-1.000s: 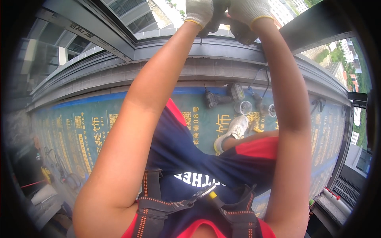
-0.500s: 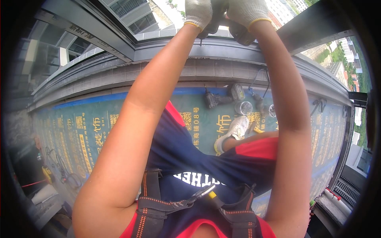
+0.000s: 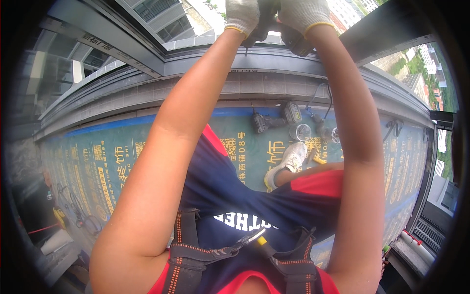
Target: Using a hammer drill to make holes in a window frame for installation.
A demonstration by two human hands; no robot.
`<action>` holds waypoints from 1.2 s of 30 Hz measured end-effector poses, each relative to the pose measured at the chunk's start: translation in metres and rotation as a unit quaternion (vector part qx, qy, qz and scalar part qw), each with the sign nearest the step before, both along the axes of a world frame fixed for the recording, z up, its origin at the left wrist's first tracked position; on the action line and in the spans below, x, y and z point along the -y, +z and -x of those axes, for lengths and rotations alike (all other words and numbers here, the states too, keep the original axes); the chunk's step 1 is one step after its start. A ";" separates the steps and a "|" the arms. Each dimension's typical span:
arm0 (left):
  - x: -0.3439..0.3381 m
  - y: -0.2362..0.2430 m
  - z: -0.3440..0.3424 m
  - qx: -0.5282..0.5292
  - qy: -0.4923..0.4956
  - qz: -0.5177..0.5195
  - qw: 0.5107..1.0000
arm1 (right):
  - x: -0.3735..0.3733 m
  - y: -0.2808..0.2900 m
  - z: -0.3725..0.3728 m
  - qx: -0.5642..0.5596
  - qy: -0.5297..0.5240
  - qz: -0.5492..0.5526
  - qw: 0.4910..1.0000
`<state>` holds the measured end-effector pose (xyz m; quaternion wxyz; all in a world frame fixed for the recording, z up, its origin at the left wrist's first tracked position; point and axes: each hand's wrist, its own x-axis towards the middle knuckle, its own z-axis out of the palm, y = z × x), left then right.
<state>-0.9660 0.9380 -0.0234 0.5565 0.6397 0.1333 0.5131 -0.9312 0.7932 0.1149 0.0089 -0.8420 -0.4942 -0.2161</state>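
Both my hands reach up to the top edge, in white knit gloves with yellow cuffs. My right hand (image 3: 304, 17) is closed round the grip of a dark cordless drill (image 3: 266, 20), whose battery (image 3: 297, 45) hangs below the glove. Against the drill's other side, my left hand (image 3: 242, 17) is closed on its body. The fingertips of both gloves and the drill's front end are cut off or hidden. Just beyond the drill runs the dark metal window frame (image 3: 210, 61).
A second cordless drill (image 3: 267, 122) lies on the green floor sheet (image 3: 196, 115) beside a clear plastic cup (image 3: 300, 131) and a cable (image 3: 330, 100). My shoe (image 3: 293, 158) is close to a yellow-handled tool (image 3: 319, 160). Outside the window, buildings (image 3: 161, 22) show. Cords (image 3: 73, 206) lie at left.
Both gloved hands and the drill have shifted very slightly to the left and up. The hold looks the same.
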 end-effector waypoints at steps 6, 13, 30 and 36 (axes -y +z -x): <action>-0.020 -0.014 0.000 -0.039 0.075 -0.117 0.989 | -0.008 -0.001 0.001 -0.039 0.015 0.001 0.999; -0.005 -0.010 0.002 0.001 -0.023 0.046 0.999 | -0.006 -0.003 -0.001 -0.056 0.004 0.013 0.998; -0.010 -0.028 -0.004 -0.014 -0.005 0.053 0.999 | -0.005 -0.005 -0.004 -0.090 0.013 0.022 0.996; -0.012 -0.033 -0.003 -0.099 0.106 -0.228 0.963 | -0.004 -0.008 0.000 -0.072 -0.002 0.023 0.997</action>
